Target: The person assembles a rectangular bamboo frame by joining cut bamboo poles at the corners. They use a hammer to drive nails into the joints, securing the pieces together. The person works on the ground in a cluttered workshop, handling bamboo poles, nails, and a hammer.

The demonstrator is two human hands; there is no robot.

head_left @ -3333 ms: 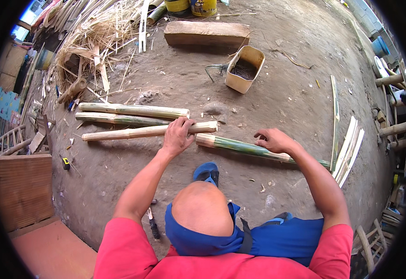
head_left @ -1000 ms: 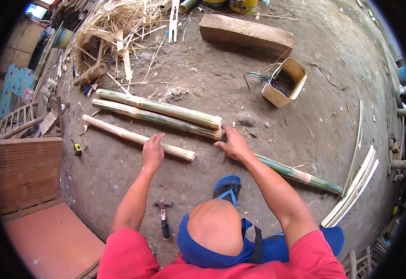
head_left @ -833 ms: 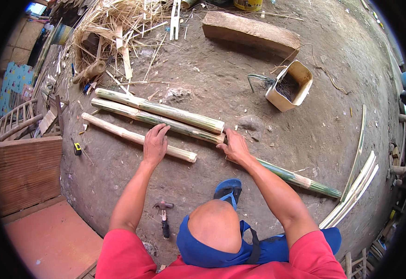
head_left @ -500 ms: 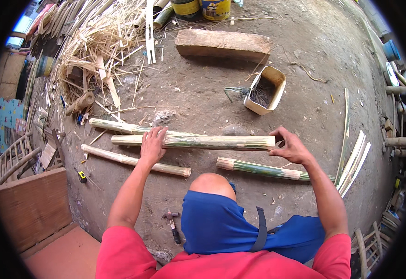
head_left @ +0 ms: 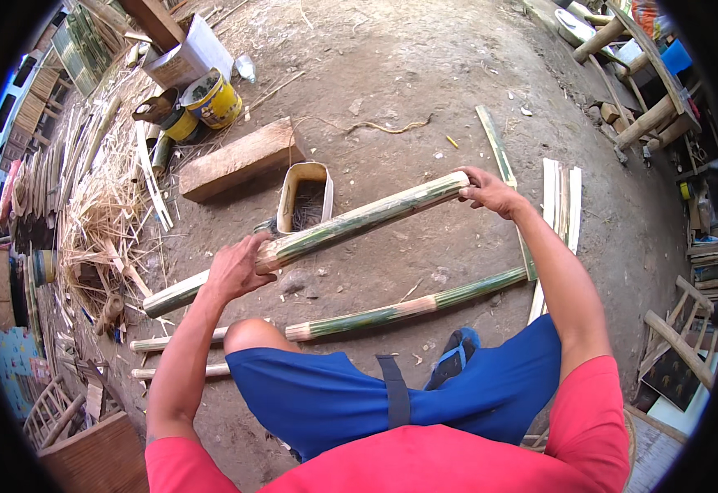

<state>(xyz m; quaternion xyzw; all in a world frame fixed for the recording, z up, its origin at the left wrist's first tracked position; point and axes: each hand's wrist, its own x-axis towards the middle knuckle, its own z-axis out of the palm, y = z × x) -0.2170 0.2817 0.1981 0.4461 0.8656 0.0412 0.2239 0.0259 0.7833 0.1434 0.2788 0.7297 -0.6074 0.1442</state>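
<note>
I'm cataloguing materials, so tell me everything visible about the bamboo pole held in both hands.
The bamboo pole is long, round and fairly straight, its green surface streaked pale, with a tan band beside the left hand. It slants across the view, right end higher in the picture. The left hand grips it left of its middle; the right hand holds its right end. Whether the left end touches the ground is unclear.

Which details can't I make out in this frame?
Head view:
Held bamboo pole: the stretch behind the left hand.
Lower pale pole: its middle, hidden by the left forearm.
Brown wooden panel: cut off by the picture's lower edge.
Right yellow bucket: contents too small to identify.
</note>
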